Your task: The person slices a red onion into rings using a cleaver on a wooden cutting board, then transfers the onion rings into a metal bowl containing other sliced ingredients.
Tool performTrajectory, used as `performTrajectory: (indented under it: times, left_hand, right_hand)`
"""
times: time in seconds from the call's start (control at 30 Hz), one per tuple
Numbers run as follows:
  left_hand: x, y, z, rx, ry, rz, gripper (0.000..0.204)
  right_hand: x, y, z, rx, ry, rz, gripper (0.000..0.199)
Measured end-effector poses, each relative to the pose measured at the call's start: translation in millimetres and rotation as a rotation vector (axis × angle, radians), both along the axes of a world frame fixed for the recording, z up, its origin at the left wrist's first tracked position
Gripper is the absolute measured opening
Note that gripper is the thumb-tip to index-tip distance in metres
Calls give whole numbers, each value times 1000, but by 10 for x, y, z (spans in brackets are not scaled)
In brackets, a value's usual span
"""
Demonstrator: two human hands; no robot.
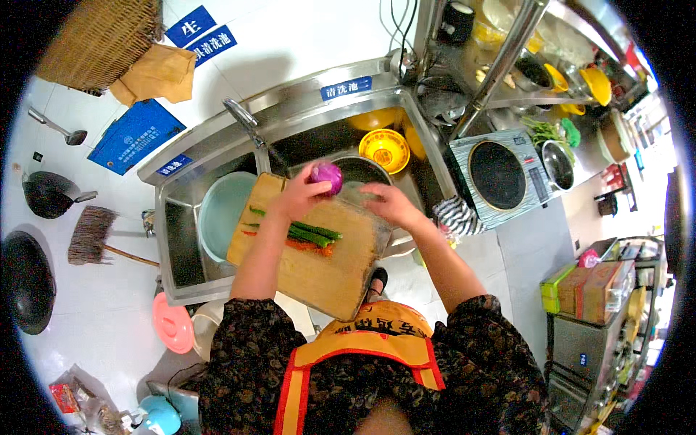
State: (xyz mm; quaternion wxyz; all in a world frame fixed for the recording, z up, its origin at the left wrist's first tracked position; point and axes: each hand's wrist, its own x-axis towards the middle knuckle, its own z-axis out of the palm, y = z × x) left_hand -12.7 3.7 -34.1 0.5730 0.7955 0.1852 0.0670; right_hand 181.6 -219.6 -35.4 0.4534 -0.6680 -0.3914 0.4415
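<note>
The left hand [301, 194] is clamped on a purple onion [327, 176], holding it up over the far end of the wooden cutting board [330, 268] that bridges the steel sink [181, 246], beyond the green beans [312, 232] and carrot strips [308, 245] lying there, while the right hand [391, 203] hovers just beside it, fingers spread and holding nothing.

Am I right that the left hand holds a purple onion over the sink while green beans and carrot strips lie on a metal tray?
Not quite. In the head view the left hand does hold the purple onion over the sink, but the green beans and carrot strips lie on a wooden cutting board, not a metal tray.
</note>
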Motion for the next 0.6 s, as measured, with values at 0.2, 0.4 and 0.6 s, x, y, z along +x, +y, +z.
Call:
performTrajectory:
  times: [0.2,0.4,0.6]
  left_hand:
    - [-365,-600,176,-392,166,437,57]
    - [-358,-690,421,10,148,369,60]
    - [-644,-510,157,561,186,537,55]
  right_hand:
    - [-850,-109,352,127,-798,-29,32]
    - [-201,-403,406,120,-614,-331,23]
    - [1341,-1294,385,47,-821,-847,24]
